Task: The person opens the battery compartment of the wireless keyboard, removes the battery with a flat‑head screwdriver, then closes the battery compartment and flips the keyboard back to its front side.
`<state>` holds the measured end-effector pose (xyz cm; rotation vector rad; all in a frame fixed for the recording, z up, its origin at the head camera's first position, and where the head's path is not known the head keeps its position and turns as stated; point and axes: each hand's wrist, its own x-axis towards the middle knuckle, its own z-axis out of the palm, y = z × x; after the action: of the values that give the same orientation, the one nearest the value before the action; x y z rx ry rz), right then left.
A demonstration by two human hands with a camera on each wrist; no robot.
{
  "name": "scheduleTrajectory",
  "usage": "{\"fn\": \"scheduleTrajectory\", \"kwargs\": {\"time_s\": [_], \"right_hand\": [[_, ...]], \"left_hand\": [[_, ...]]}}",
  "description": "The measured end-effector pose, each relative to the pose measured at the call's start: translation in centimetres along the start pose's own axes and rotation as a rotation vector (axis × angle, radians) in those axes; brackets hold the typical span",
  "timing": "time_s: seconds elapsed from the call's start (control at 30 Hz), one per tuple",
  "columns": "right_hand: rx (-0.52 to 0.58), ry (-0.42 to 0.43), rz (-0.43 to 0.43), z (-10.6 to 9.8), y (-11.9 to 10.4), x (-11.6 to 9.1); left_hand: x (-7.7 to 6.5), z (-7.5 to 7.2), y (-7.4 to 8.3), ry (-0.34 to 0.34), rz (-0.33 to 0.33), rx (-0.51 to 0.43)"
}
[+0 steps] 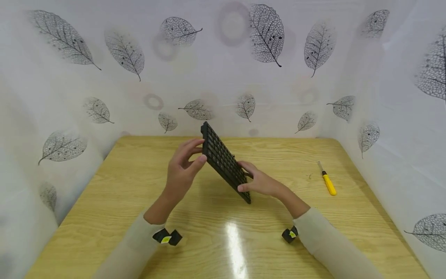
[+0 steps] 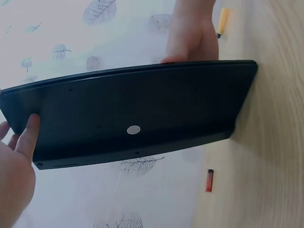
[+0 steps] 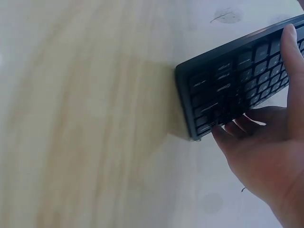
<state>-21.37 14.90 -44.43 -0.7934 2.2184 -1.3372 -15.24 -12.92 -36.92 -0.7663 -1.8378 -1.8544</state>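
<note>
A black keyboard point(image 1: 224, 161) is held up on a slant over the wooden table, its left end high and its right end low near the tabletop. The left hand point(image 1: 182, 166) grips the raised end between thumb and fingers. Near the lower end, the right hand point(image 1: 259, 181) holds it across its width, thumb on the near edge and fingers at the far one. In the left wrist view the smooth underside point(image 2: 166, 104) shows a pale oval sticker point(image 2: 133, 129). Keys point(image 3: 247, 76) face the right wrist camera.
A yellow-handled screwdriver point(image 1: 329, 184) lies on the table point(image 1: 115, 186) at the right, beside a tiny dark bit point(image 1: 309, 176). In the left wrist view, a small red and black battery point(image 2: 209, 180) lies beyond the keyboard. A leaf-patterned curtain point(image 1: 209, 77) hangs behind the table.
</note>
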Motion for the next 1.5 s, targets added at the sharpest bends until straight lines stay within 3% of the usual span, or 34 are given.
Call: {"fn": "scheduleTrajectory", "kwargs": {"time_s": [0.43,0.7,1.0,1.3,1.5], "right_hand": [[-0.012,-0.03,0.093,-0.2,1.5,-0.2],[-0.068,-0.027,0.12,0.0,2.1,0.0],[-0.01,0.017,0.156,0.1,1.9,-0.5],[-0.088,0.059,0.188,-0.7,2.2,-1.6],[-0.206,0.104,0.223,-1.6,2.7,-2.7]], "left_hand": [[-1.2,-1.5,0.1,0.013,-0.022,-0.005],[-1.9,-2.7,0.5,0.021,-0.076,-0.057],[-2.8,-4.1,0.5,0.028,-0.135,-0.034],[-4.1,-5.3,-0.3,0.01,-0.298,0.005],[-5.2,-5.8,-0.8,-0.022,-0.512,0.026]]}}
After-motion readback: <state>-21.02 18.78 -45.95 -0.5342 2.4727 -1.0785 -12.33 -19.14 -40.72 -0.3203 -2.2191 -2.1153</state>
